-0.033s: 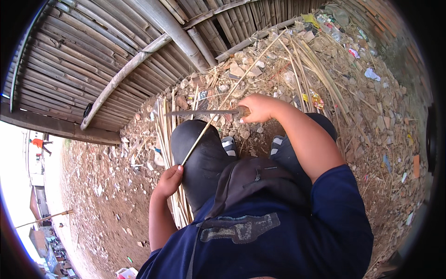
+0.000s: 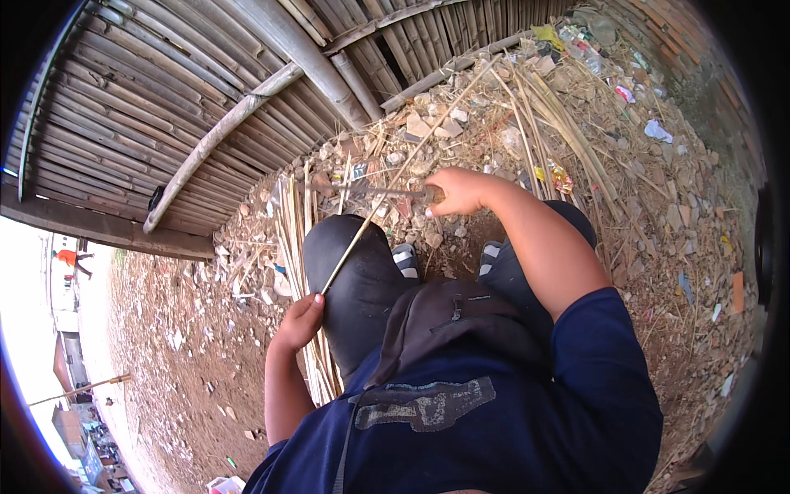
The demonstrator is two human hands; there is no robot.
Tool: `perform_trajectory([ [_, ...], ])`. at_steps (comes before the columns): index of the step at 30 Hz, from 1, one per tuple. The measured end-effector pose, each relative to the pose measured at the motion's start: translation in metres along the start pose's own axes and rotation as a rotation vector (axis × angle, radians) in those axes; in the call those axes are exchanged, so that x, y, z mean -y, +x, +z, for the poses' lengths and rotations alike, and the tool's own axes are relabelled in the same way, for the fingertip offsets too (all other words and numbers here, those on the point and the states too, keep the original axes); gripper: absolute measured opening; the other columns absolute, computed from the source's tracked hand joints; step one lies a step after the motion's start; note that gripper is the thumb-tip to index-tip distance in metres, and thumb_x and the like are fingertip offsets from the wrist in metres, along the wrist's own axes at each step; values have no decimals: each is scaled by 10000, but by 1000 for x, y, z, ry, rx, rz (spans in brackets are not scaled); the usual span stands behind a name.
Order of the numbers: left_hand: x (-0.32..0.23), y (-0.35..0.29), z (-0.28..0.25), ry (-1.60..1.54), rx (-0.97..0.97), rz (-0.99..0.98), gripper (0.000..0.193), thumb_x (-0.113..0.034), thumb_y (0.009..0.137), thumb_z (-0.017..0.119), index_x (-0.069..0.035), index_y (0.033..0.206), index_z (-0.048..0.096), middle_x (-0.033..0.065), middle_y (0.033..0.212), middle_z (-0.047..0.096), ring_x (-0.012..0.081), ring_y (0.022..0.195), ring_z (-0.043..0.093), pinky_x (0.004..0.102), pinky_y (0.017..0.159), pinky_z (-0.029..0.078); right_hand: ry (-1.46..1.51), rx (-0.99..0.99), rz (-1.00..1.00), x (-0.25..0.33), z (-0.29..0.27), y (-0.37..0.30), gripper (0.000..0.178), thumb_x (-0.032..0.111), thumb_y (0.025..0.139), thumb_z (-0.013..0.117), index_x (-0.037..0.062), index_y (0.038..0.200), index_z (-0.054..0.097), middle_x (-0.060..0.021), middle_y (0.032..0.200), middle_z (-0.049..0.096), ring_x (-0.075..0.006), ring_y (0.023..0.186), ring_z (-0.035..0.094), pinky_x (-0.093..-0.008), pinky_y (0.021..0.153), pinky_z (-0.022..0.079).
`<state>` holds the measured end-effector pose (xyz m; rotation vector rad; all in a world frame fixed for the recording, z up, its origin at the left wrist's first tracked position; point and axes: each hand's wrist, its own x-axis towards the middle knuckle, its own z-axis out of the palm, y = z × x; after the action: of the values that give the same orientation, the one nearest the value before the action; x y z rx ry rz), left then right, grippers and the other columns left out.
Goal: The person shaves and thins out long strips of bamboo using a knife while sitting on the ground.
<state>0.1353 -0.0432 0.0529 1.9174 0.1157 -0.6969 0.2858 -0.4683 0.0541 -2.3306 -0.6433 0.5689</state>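
Pale tan and thin, a long stick (image 2: 354,247) is slanting from the near left to the far right, passing over the left knee of the dark pants (image 2: 350,267). The left hand (image 2: 298,323) is pinching its near end, thumb and fingers pressed together on it. The right hand (image 2: 455,192) is wrapping tight around the wooden handle of a knife (image 2: 430,195). The blade is pointing left and crossing the stick just past the knee. It is looking blurry, and I cannot tell if it is touching the stick.

More sticks (image 2: 290,226) are lying in a bunch just left of the left leg. Another pile of sticks (image 2: 568,123) is lying on the far right, on stony ground with bits of trash. Two sandals (image 2: 406,260) are showing between the knees. A dark bag (image 2: 440,321) is resting on the lap, in front of the blue shirt (image 2: 510,436). A bamboo wall (image 2: 189,107) is standing on the far left. Way off on the left, a person in orange (image 2: 66,258) is showing up very small.
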Motion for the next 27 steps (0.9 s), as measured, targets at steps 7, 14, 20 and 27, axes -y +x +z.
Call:
perform_trajectory([
  [7, -11, 0, 6, 149, -74, -16, 460, -430, 1084, 450, -80, 799, 535, -58, 647, 438, 66, 583, 374, 256, 533, 329, 14, -259, 278, -3, -13, 3, 356, 317, 830, 743, 30, 1033, 687, -184, 992, 704, -308, 949, 690, -427, 846, 537],
  [14, -10, -1, -1, 31, 3, -84, 475, -447, 1090, 419, -113, 762, 496, -45, 634, 428, 81, 569, 380, 253, 535, 333, -100, 45, -67, 24, 23, 18, 281, 317, 808, 743, 78, 939, 676, -147, 887, 703, -310, 859, 686, -456, 764, 527],
  [20, -1, 11, -3, 180, -62, -45, 549, -476, 1100, 342, -83, 754, 507, -14, 674, 462, 132, 634, 410, 290, 628, 394, -43, -332, 112, -26, 5, 19, 340, 344, 804, 752, 54, 962, 668, -165, 917, 702, -332, 907, 684, -455, 793, 528],
  [27, -9, -16, 13, 408, -87, 108, 506, -418, 1092, 410, -74, 742, 536, -29, 651, 492, 103, 602, 443, 306, 558, 382, -211, -38, 42, 27, -10, -13, 293, 314, 791, 743, 110, 998, 701, -143, 919, 705, -323, 900, 691, -460, 788, 533],
])
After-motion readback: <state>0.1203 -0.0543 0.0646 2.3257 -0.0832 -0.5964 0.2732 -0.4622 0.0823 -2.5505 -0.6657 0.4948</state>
